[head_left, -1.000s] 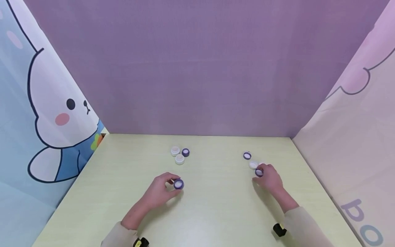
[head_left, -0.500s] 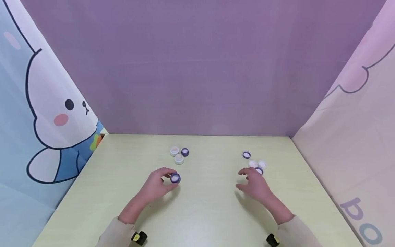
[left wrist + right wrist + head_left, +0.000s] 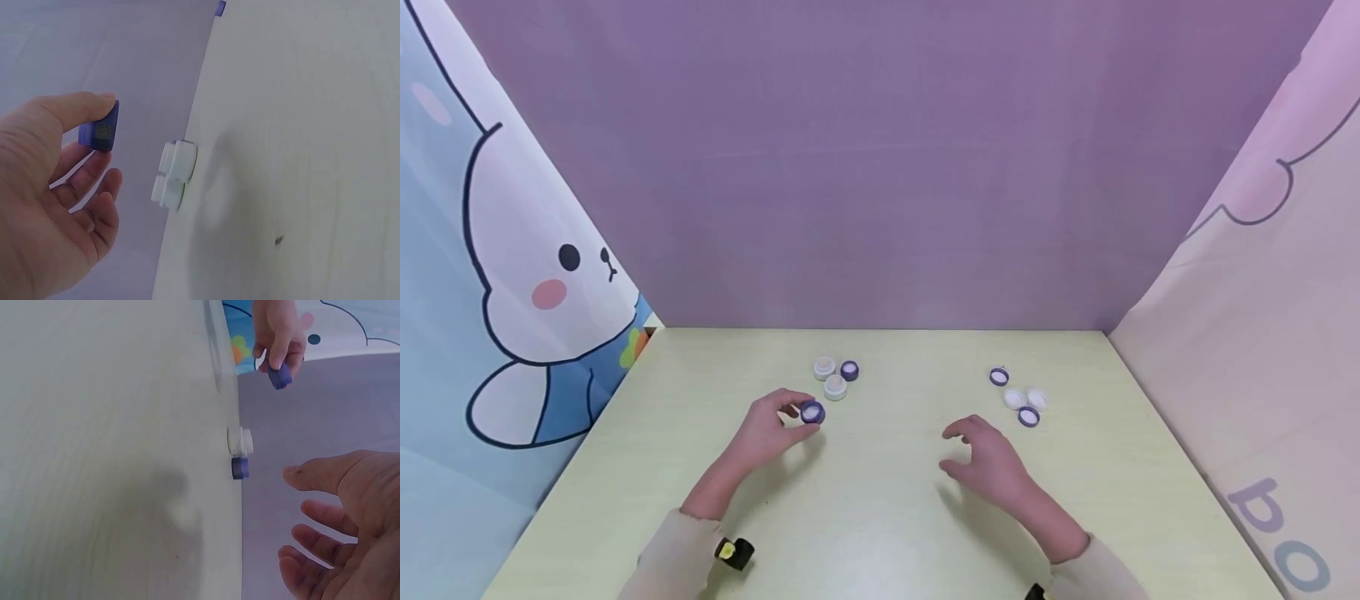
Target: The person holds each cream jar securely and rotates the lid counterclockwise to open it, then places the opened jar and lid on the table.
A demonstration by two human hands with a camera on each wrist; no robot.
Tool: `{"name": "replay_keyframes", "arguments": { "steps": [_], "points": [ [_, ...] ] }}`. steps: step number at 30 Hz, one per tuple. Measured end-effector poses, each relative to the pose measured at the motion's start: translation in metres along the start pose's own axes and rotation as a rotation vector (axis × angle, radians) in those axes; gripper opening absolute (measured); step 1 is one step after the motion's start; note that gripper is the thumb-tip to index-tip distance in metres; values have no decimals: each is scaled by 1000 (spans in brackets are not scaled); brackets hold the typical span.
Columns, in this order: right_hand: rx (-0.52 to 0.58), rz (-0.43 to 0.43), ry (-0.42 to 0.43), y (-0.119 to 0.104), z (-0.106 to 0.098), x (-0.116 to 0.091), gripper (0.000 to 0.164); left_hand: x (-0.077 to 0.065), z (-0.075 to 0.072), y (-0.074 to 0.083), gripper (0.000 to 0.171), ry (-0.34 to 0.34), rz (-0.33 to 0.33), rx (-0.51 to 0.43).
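A small round purple jar (image 3: 812, 412) with a pale inside is pinched between the thumb and fingers of my left hand (image 3: 769, 427), above the table. In the left wrist view a square printed mark shows on the side of the jar (image 3: 100, 132). My right hand (image 3: 991, 463) hovers over the table with its thumb and fingers apart and holds nothing. Just beyond my left hand stand two white jars (image 3: 835, 387) and another purple jar (image 3: 849, 370). To the right lie two white lids (image 3: 1014, 399), touching or nearly so, and a purple-rimmed lid (image 3: 1028, 417) beside them.
Another purple-rimmed lid (image 3: 998, 377) lies a little farther back on the pale table (image 3: 880, 533). A purple cloth (image 3: 880, 183) hangs behind the table's back edge. Printed cloths flank both sides, one with a white cartoon animal (image 3: 550, 250).
My right hand has let go of the purple-rimmed lid beside the white lids and moved left. My left hand has moved away from me and slightly left with the purple jar.
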State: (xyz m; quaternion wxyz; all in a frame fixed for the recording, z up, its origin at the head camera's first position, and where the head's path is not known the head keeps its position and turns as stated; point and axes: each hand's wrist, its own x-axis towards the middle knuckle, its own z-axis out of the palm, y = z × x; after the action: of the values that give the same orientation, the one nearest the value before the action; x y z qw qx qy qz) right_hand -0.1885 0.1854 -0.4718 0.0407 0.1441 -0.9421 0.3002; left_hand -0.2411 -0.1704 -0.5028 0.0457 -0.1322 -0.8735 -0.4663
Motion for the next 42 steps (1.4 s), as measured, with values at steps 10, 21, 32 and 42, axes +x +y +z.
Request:
{"name": "replay_keyframes", "arguments": {
  "steps": [10,21,32,42],
  "points": [
    [21,-93,-3,-18,3,3,34,23,-9,-21,38,-11,-26,35],
    [36,-161,-10,-28,13,6,26,46,-13,-32,39,-47,-55,76],
    [70,-232,-61,-55,25,15,17,58,-7,-55,38,-29,-84,50],
    [77,-249,-116,-65,37,15,16,65,-2,-60,37,-27,-98,34]
  ]
}}
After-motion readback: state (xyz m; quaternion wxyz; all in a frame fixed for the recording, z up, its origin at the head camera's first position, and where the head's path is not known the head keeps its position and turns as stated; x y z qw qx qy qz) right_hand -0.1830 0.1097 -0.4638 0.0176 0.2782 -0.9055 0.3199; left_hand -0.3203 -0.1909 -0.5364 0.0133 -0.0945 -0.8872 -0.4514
